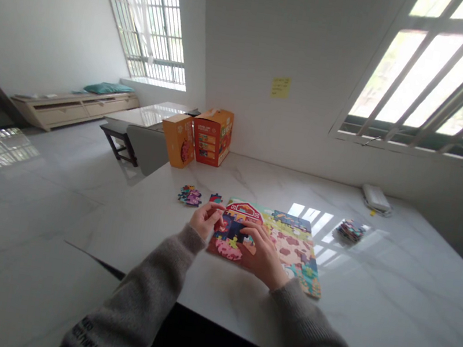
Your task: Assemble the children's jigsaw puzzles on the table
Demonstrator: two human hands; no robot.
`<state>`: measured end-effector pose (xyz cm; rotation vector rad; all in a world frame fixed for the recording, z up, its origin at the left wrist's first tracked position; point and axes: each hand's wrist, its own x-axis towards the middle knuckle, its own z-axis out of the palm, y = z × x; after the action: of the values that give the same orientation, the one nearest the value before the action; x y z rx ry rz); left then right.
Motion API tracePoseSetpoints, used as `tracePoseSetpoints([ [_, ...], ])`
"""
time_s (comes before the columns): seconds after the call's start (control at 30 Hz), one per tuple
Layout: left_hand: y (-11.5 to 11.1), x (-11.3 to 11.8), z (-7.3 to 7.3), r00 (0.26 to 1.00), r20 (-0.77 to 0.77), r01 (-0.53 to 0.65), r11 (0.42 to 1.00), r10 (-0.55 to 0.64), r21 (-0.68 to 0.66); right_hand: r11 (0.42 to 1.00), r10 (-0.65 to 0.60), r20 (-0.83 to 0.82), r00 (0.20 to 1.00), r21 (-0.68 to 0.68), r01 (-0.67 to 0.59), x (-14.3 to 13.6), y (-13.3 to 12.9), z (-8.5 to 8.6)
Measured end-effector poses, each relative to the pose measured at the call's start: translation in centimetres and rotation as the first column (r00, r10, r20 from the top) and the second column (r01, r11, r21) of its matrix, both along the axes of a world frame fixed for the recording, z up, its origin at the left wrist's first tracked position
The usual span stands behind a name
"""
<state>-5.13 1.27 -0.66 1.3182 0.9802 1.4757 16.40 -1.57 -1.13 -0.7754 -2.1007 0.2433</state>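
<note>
A colourful farm-picture jigsaw puzzle lies on the marble-patterned table, with a red barn at its top left and a pink pig below. My left hand is at the puzzle's left edge, thumb and fingertips pinched together; whatever is between them is too small to make out. Over the left half, my right hand bends its fingers and thumb around the right side of a dark blue puzzle piece. The right palm hides part of the picture. Just beyond the left hand lies a loose red-and-blue piece.
A small heap of loose pieces sits left of the puzzle, and a stack of pieces to its right. Two orange puzzle boxes stand against the wall. A white device lies at the back right. The table's left edge borders open floor.
</note>
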Motion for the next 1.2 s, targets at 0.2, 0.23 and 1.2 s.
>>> tracePoseSetpoints([
  [0.2, -0.3, 0.1, -0.2, 0.999, -0.041, 0.023, 1.0, -0.023, -0.006, 1.0, -0.011, -0.006, 1.0, -0.01, 0.011, -0.1, 0.2, -0.3],
  [0.23, -0.2, 0.1, -0.4, 0.998, -0.052, 0.039, 0.999, -0.04, -0.01, 1.0, -0.008, -0.017, 1.0, -0.008, 0.007, -0.1, 0.3, -0.3],
  [1.2, 1.5, -1.2, -4.1, 0.6, -0.76, -0.053, 0.96, 0.251, 0.276, 0.978, -0.133, 0.348, 0.928, -0.106, 0.18, -0.9, 10.2, 1.5],
])
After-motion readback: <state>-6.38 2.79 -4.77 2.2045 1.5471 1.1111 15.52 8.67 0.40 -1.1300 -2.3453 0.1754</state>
